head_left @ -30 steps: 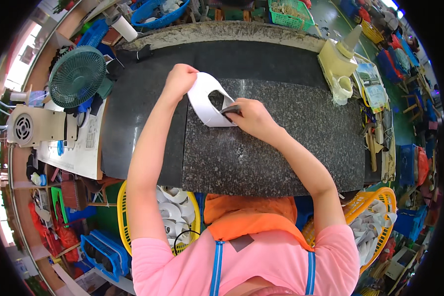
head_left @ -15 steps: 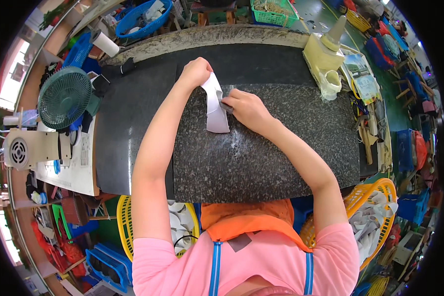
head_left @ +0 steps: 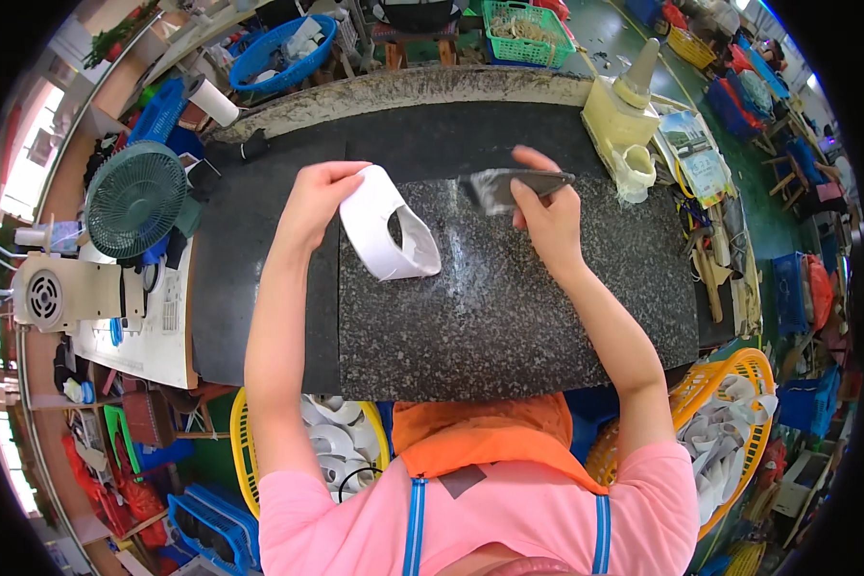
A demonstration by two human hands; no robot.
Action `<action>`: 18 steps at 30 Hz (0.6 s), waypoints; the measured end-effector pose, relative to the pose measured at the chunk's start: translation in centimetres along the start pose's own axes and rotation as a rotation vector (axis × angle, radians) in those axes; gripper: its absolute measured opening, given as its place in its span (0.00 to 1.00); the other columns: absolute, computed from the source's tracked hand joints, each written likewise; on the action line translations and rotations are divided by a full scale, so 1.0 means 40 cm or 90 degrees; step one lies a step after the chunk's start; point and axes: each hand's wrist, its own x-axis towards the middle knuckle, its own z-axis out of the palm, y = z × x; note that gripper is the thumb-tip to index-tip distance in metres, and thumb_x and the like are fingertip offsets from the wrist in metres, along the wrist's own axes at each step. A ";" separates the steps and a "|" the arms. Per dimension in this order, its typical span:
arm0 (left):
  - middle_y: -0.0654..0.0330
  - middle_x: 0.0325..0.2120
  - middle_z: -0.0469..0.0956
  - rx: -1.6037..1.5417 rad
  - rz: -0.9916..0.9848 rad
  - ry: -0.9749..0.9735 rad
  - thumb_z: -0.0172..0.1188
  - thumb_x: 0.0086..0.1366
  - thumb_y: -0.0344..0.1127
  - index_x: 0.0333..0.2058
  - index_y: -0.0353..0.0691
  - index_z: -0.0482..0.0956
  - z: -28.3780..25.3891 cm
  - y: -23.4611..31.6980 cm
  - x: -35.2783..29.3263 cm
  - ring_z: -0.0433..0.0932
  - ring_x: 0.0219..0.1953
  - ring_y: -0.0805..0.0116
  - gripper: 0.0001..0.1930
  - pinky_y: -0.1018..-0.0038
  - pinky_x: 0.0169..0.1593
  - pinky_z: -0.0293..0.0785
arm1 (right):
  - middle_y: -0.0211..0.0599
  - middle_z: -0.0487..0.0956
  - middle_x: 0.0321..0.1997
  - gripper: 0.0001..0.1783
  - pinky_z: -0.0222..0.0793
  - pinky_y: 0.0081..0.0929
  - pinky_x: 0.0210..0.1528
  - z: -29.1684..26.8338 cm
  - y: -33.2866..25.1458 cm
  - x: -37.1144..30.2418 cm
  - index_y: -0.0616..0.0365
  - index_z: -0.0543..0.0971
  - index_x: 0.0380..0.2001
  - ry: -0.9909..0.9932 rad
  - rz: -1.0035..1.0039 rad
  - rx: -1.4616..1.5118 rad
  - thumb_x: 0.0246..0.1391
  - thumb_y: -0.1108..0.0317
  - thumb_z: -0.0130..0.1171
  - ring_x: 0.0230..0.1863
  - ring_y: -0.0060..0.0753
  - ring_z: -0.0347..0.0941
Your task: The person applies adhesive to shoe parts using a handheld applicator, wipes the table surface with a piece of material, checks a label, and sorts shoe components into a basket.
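Observation:
My left hand (head_left: 319,197) pinches the upper left edge of a white curved shoe-upper piece (head_left: 367,223). The piece bends round into a loop with an opening, and its lower right end rests on or just above the speckled dark slab (head_left: 509,317). To the right, apart from the piece, my right hand (head_left: 550,213) is closed round a flat dark tool (head_left: 547,180). The tool's left end is grey and smeared by motion, so its exact kind is unclear. A forefinger sticks up beyond the tool.
A cream glue pot (head_left: 616,120) with a cone nozzle stands at the back right. Hand tools (head_left: 708,269) lie along the right edge. At the left are a green fan (head_left: 136,200) and a beige machine (head_left: 67,291). Yellow baskets (head_left: 242,451) of white pieces flank my lap.
My right hand has drawn away from the white piece to the right, with the tool. My left hand has moved left and nearer, and the piece now curves into a loop.

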 end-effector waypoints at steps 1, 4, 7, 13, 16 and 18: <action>0.58 0.37 0.78 -0.024 0.030 0.037 0.54 0.58 0.24 0.44 0.28 0.75 0.008 0.014 -0.031 0.76 0.37 0.74 0.14 0.79 0.41 0.71 | 0.34 0.77 0.29 0.14 0.64 0.16 0.20 -0.008 0.000 -0.002 0.63 0.74 0.44 -0.048 0.030 -0.004 0.52 0.75 0.52 0.17 0.19 0.68; 0.62 0.33 0.76 0.030 0.129 0.136 0.55 0.56 0.22 0.45 0.30 0.76 0.027 0.039 -0.130 0.74 0.35 0.77 0.15 0.82 0.40 0.69 | 0.35 0.76 0.28 0.13 0.67 0.18 0.21 0.024 -0.026 -0.028 0.63 0.74 0.42 -0.052 0.098 0.129 0.52 0.74 0.52 0.18 0.20 0.70; 0.67 0.28 0.71 0.090 0.167 0.153 0.56 0.54 0.20 0.44 0.32 0.77 0.056 0.021 -0.209 0.70 0.31 0.81 0.17 0.85 0.36 0.65 | 0.34 0.75 0.26 0.12 0.69 0.19 0.22 0.032 -0.027 -0.029 0.64 0.74 0.41 -0.028 0.088 0.214 0.52 0.76 0.52 0.19 0.20 0.71; 0.62 0.31 0.77 -0.202 -0.039 0.225 0.55 0.57 0.21 0.41 0.30 0.76 0.062 -0.142 -0.287 0.74 0.31 0.79 0.12 0.82 0.36 0.70 | 0.33 0.78 0.34 0.14 0.73 0.17 0.30 0.105 -0.017 -0.073 0.61 0.74 0.43 -0.214 0.100 0.131 0.52 0.77 0.54 0.28 0.20 0.74; 0.60 0.32 0.78 -0.265 -0.003 0.245 0.54 0.59 0.22 0.42 0.30 0.75 0.075 -0.155 -0.304 0.76 0.30 0.78 0.11 0.81 0.35 0.73 | 0.33 0.78 0.35 0.13 0.70 0.17 0.30 0.176 0.010 -0.068 0.58 0.76 0.42 -0.292 0.068 0.052 0.52 0.76 0.55 0.28 0.18 0.73; 0.60 0.32 0.78 -0.241 -0.015 0.200 0.54 0.59 0.22 0.41 0.30 0.75 0.075 -0.159 -0.306 0.77 0.32 0.77 0.10 0.80 0.36 0.75 | 0.32 0.78 0.34 0.13 0.70 0.17 0.31 0.201 0.059 -0.025 0.58 0.76 0.42 -0.227 -0.058 -0.032 0.51 0.76 0.55 0.29 0.17 0.73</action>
